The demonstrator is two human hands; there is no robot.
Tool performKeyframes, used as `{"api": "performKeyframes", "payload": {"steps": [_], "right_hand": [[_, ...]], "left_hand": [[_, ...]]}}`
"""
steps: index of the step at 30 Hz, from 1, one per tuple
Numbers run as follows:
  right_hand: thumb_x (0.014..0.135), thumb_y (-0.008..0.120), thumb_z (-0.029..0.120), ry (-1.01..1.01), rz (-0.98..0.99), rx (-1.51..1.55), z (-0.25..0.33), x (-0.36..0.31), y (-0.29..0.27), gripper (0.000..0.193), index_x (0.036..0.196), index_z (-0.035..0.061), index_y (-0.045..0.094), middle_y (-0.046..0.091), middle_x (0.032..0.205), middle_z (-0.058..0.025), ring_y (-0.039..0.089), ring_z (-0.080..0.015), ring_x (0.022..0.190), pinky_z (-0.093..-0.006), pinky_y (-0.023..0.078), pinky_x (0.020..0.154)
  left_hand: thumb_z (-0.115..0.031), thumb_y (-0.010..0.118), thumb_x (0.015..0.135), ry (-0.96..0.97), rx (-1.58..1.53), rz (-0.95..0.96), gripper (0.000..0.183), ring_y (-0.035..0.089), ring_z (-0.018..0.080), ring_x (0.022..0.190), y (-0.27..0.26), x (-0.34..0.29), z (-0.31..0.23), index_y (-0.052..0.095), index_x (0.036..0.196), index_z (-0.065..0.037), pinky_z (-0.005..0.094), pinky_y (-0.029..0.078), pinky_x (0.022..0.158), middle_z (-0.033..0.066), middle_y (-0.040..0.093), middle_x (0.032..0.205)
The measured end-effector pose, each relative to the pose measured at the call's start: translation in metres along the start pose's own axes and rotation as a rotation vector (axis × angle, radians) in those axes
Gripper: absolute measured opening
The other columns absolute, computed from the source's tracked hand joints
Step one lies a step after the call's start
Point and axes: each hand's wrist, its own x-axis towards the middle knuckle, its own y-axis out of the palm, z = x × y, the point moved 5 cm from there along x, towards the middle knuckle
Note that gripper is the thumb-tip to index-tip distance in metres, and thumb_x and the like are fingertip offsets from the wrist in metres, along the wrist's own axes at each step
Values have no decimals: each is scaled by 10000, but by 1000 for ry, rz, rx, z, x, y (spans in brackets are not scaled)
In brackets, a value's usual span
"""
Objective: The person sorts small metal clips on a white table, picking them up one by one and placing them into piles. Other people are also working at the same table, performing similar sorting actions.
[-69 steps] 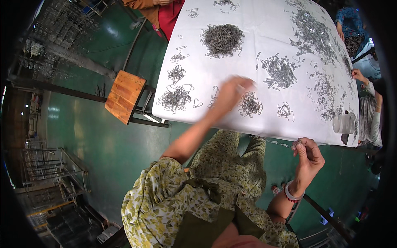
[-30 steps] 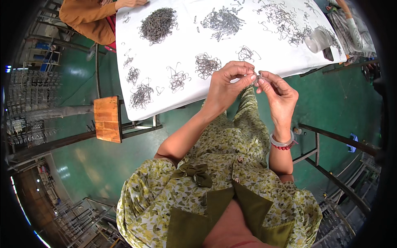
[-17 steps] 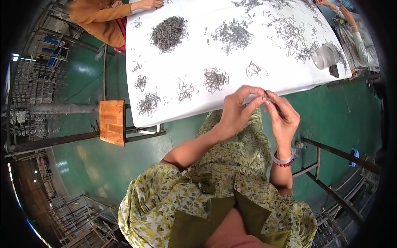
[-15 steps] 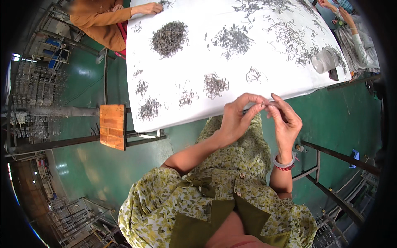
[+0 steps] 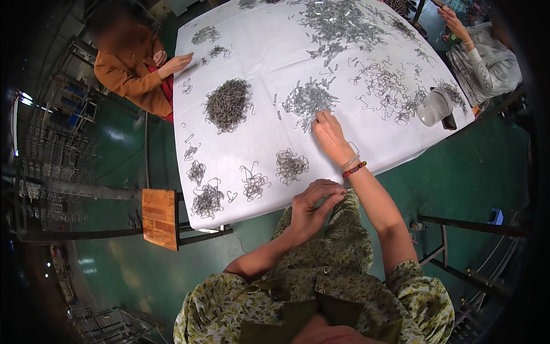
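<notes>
My left hand (image 5: pixel 316 207) hovers in front of the table's near edge, thumb and fingertips pressed together. Whatever sits in that pinch is too small to make out. My right hand (image 5: pixel 331 136), with a clear bangle and a red beaded bracelet at the wrist, reaches over the white-covered table. Its closed fingertips touch the near right edge of a pile of short grey metal pieces (image 5: pixel 303 102); what they hold is hidden. Left of my right hand lies a tangle of bent wire hooks (image 5: pixel 291 167), and a smaller tangle of hooks (image 5: pixel 253 184) is beside it.
A dense heap of hooks (image 5: pixel 228 106) lies left of centre on the white sheet (image 5: pixel 275 137). A clear plastic jar (image 5: pixel 433 108) lies near the right edge. Co-workers sit at the left, in a brown jacket (image 5: pixel 127 80), and at the right. A wooden stool (image 5: pixel 160 219) stands left.
My right hand has left my left hand and reached forward to the grey metal pieces. My left hand stays near the table edge, still pinched. The view has shifted, showing more of the table's far side.
</notes>
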Motion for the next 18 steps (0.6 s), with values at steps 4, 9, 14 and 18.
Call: {"api": "performKeyframes", "payload": {"steps": [4, 9, 14, 18], "right_hand": [[738, 589, -35, 168, 38, 336, 3, -15, -34, 105, 827, -47, 644, 615, 877, -194, 599, -330, 884, -383, 498, 762], [792, 695, 7, 706, -122, 1111, 4, -72, -132, 173, 954, -46, 666, 667, 808, -66, 603, -110, 717, -223, 473, 631], [781, 707, -36, 612, -190, 1244, 34, -111, -188, 126, 902, -51, 679, 650, 811, -52, 568, -56, 696, -177, 443, 593], [769, 708, -59, 572, -253, 1233, 46, -110, -195, 116, 881, -55, 681, 642, 815, -54, 557, -51, 675, -169, 430, 575]], "left_hand": [[24, 635, 843, 4, -34, -18, 118, 602, 189, 922, -5, 2, 4, 657, 957, 0, 307, 479, 819, 96, 666, 933], [1, 641, 853, -103, -153, -61, 114, 597, 131, 899, 1, 1, 17, 660, 965, -10, 266, 480, 796, 68, 666, 925], [-65, 669, 853, -152, -147, -41, 136, 604, 82, 858, 11, 8, 10, 666, 976, -6, 239, 486, 786, 50, 679, 910], [-65, 675, 851, -162, -166, -39, 122, 602, 69, 829, 13, 9, 3, 674, 964, -20, 219, 481, 749, 27, 677, 892]]}}
